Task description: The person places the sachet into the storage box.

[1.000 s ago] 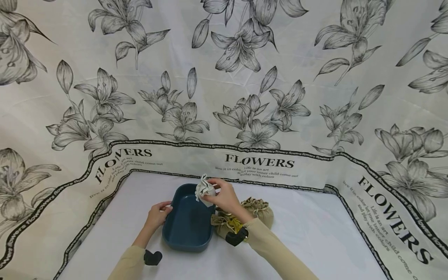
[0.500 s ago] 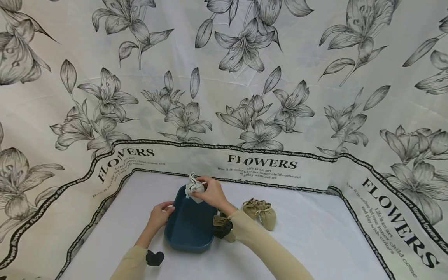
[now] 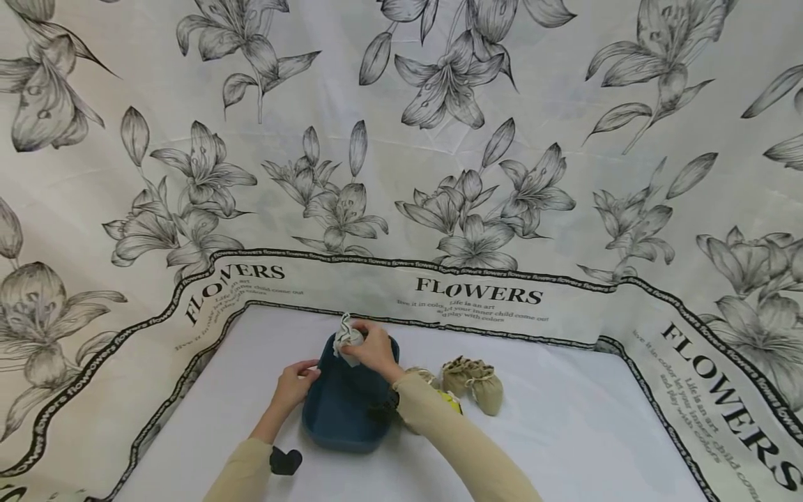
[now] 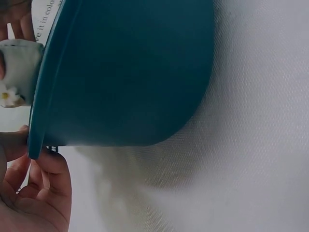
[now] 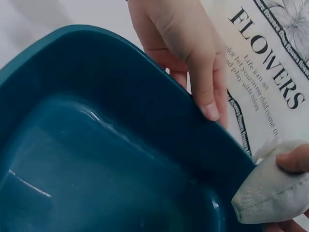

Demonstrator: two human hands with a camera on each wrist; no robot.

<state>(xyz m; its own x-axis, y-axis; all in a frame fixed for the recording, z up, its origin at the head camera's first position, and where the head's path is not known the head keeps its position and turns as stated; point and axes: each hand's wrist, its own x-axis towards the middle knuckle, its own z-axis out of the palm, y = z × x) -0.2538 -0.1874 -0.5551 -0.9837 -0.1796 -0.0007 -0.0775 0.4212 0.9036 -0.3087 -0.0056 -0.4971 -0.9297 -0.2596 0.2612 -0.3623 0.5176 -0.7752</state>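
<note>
A dark blue plastic tray (image 3: 332, 418) lies on the white table, and its inside is bare in the right wrist view (image 5: 96, 159). My left hand (image 3: 304, 376) grips its left rim, thumb on top (image 5: 203, 82) and fingers under the lip (image 4: 48, 188). My right hand (image 3: 357, 343) pinches a small pale grey cloth pouch (image 3: 343, 338) over the tray's far end. That pouch (image 5: 268, 195) hangs just inside the far corner and shows beside the tray wall (image 4: 19, 72). My right forearm crosses the tray's right side.
A tan drawstring pouch (image 3: 475, 382) lies on the table to the right of the tray. A second one (image 3: 425, 376) is partly hidden behind my right forearm. A flower-printed cloth (image 3: 477, 293) rises as a backdrop round the table's far and side edges.
My right hand has carried the grey pouch leftward and farther away, from the tray's right rim to its far end. The left hand has kept its hold on the rim.
</note>
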